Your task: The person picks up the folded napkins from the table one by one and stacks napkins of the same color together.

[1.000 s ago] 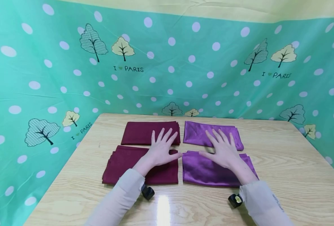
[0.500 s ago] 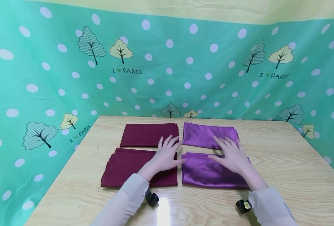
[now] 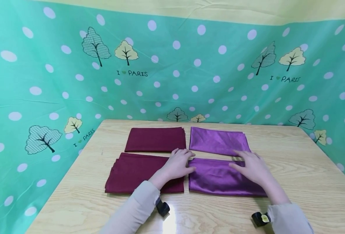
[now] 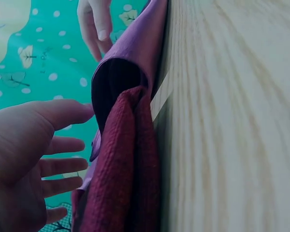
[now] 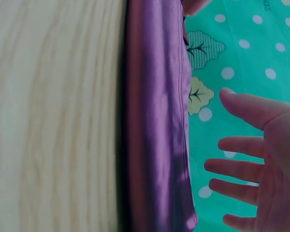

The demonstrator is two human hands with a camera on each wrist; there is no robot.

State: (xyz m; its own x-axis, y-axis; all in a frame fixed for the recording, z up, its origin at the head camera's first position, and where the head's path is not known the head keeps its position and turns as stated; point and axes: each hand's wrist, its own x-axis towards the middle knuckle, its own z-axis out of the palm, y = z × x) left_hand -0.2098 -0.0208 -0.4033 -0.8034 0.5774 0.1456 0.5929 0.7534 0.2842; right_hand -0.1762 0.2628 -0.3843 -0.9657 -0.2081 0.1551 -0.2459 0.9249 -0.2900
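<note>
Four folded cloths lie in two rows: a far maroon cloth (image 3: 156, 139), a near maroon cloth (image 3: 134, 174), a far purple cloth (image 3: 217, 141) and a near purple cloth (image 3: 216, 180). My left hand (image 3: 176, 165) hovers over the right end of the near maroon cloth, its thumb reaching toward the near purple one. Its fingers are spread and hold nothing in the left wrist view. Above the right part of the near purple cloth is my right hand (image 3: 255, 167), fingers apart and relaxed. The right wrist view shows a gap between that hand and the cloth.
The cloths rest on a light wood table (image 3: 81, 201). Behind it and at the sides hangs a green dotted curtain (image 3: 172, 65) printed with trees. A small black camera (image 3: 162, 207) sits at the left wrist, another black camera (image 3: 260, 219) at the right.
Both hands have drawn back toward the person and shifted right, their fingers less stretched than before. The cloths have stayed where they were.
</note>
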